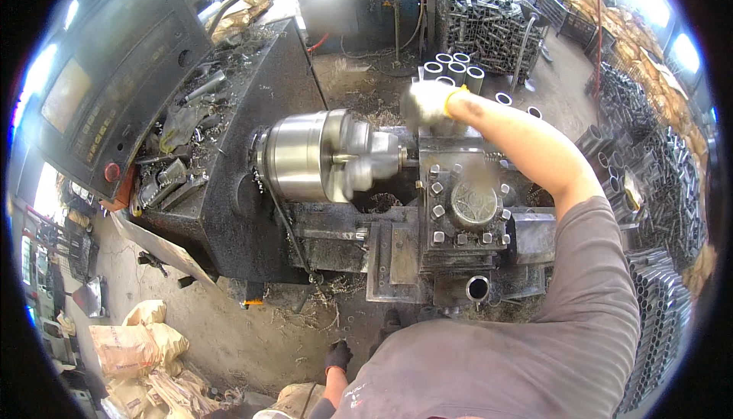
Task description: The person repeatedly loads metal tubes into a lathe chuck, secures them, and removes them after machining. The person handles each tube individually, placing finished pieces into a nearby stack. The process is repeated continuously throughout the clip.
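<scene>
My right hand (429, 102), in a white glove with a yellow cuff, reaches over the lathe's tool post (467, 205) to the far side of the machine. It is blurred, and I cannot see whether it holds anything. It hovers just behind the steel chuck (305, 156) and the short shiny workpiece (378, 161) clamped in it. My left hand (337, 356), in a dark glove, hangs low by my side near the floor, fingers loose and holding nothing.
A dark control panel (114, 83) with a red button stands at the left. Tools and metal swarf litter the headstock top (191, 136). Short steel tubes (454, 68) stand behind the lathe, more are stacked at the right (657, 190). Sacks (137, 346) lie on the floor.
</scene>
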Demonstrator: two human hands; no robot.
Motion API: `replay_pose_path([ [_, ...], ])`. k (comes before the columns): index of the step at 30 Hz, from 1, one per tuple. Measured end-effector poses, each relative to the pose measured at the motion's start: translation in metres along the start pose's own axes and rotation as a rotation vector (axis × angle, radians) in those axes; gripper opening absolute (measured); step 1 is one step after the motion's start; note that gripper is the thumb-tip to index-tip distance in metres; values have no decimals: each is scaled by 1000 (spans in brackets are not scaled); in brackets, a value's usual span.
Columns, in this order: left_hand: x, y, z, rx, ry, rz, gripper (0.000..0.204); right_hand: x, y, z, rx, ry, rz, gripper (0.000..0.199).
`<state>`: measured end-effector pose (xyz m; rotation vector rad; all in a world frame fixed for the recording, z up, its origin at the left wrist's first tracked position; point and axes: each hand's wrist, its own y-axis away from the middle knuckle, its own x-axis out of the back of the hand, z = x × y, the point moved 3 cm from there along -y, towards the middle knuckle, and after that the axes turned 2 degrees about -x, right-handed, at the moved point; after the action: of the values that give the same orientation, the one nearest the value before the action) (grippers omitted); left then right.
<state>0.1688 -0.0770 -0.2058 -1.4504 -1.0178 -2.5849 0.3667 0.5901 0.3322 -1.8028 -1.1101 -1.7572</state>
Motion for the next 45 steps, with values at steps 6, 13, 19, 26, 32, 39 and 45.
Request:
replay_pose_path([
  [6, -46, 32, -8, -15, -84, -78, 38, -88, 2, -17, 61, -112, -203, 37],
  [13, -62, 40, -21, 122, 295, -147, 32, -108, -31, 34, 55, -248, -477, 27],
  [19, -58, 26, -28, 211, 364, -99, 28, -130, -3, 94, 1078, 533, -308, 28],
  [26, -11, -10, -32, -81, -183, 34, 22, -184, 97, 166, -55, 45, -28, 25],
  [32, 61, -55, -39, -36, 863, 155, 25, -33, 228, 72, -8, -237, 729, 29],
  [39, 65, -83, -20, 423, 1167, -171, 16, -97, 290, -110, 454, -335, -12, 28],
  [45, 67, -76, 17, -362, -230, 61, 30, -58, 284, -110, 429, -607, 14, 28],
])
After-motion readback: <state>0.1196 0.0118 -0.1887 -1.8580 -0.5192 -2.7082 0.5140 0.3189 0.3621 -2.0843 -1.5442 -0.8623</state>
